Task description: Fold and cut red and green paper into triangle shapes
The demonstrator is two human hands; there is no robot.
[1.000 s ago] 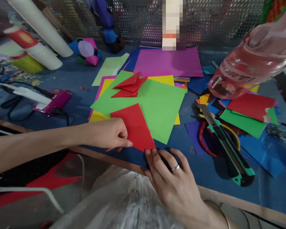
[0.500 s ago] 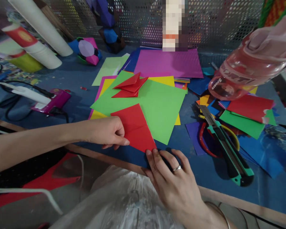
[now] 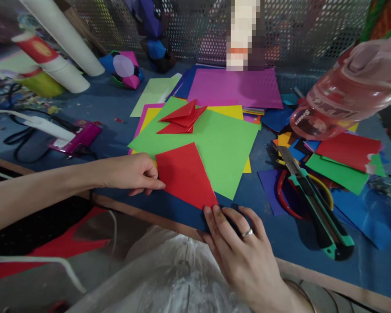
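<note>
A folded sheet of red paper (image 3: 185, 174) lies near the front edge of the table, partly over a green sheet (image 3: 228, 143). At its left edge my left hand (image 3: 140, 174) is closed, with the fingers curled and the thumb tip at the paper; the grip itself is partly hidden. My right hand (image 3: 241, 248), wearing a ring, rests its index and middle fingertips on the paper's lower right corner. Its other fingers are spread, and the thumb lies below the paper. Farther back, a folded red paper piece (image 3: 182, 117) with pointed flaps sits on the green sheet.
A utility knife (image 3: 316, 204) with its blade out lies over scissors (image 3: 282, 195) at right. Behind it are paper scraps (image 3: 342, 167) and a pink bottle (image 3: 342, 91). A purple power adapter (image 3: 78, 137) with cables stands left; purple paper (image 3: 234, 87) lies at the back.
My left hand has slid left from over the red paper to its edge. The crease line across the paper no longer shows. My right fingertips stay on the corner.
</note>
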